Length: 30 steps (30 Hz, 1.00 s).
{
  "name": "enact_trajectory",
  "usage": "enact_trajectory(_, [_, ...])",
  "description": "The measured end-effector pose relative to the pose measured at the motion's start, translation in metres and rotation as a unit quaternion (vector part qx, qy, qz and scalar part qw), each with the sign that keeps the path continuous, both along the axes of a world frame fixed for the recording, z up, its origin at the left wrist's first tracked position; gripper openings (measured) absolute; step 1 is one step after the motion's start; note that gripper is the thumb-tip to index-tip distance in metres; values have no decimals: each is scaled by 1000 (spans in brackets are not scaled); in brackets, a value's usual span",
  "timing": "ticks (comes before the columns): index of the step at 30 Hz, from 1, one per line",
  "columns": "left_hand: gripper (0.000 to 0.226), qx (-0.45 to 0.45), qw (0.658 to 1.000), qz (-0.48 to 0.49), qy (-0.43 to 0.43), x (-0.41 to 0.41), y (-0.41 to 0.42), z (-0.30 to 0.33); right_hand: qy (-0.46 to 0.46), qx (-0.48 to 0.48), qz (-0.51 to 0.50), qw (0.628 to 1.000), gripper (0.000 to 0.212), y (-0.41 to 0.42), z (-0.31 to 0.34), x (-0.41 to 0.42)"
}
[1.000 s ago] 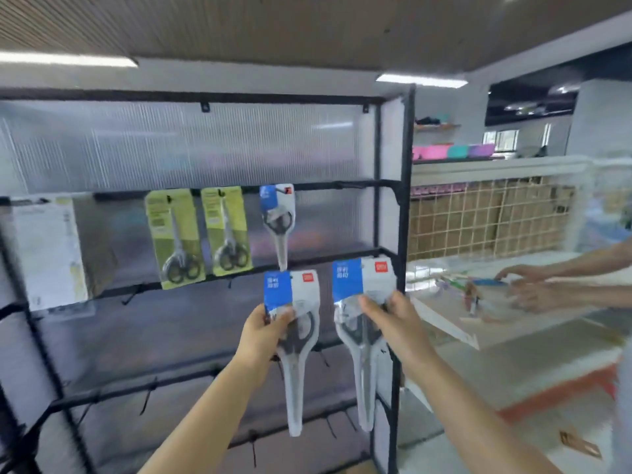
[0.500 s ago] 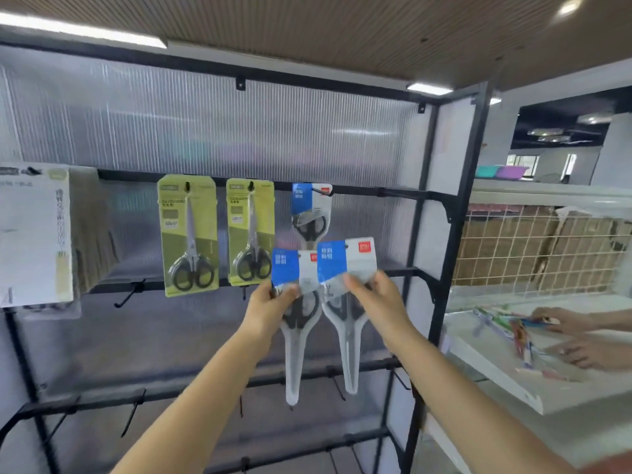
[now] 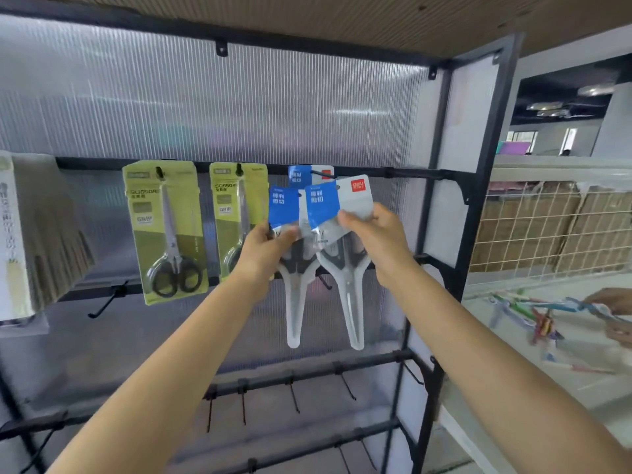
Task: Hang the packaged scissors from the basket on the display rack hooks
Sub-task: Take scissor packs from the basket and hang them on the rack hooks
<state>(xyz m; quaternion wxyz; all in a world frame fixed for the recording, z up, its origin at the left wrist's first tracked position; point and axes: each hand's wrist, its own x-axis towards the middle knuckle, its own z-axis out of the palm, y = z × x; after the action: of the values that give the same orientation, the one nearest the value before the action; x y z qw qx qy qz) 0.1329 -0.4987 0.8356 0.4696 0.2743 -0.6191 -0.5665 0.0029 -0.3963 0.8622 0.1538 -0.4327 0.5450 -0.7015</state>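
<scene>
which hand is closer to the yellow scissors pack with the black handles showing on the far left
Left. The left hand holds a blue pack just right of the two yellow packs, overlapping the nearer one; the far-left yellow pack is beyond that. The right hand is farther right.

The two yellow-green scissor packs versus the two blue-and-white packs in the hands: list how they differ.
The yellow-green scissor packs hang from hooks on the rack's top bar; the blue-and-white packs are held, one by the left hand, one by the right hand. The yellow-green ones are rectangular cards; the blue-and-white packs have clear blisters tapering downward. Handles sit low on the yellow-green, high on the blue-and-white. All hold scissors.
</scene>
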Motion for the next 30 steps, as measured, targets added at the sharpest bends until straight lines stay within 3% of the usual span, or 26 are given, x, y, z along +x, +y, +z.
enact_trajectory(18, [7, -13, 999, -28, 22, -1, -18, -3, -47, -94, -36, 994, 15, -25, 11, -1])
enact_trajectory(30, [8, 7, 1000, -9, 14, -8, -31, -3, -68, -51, -54, 995, 15, -40, 17, -7])
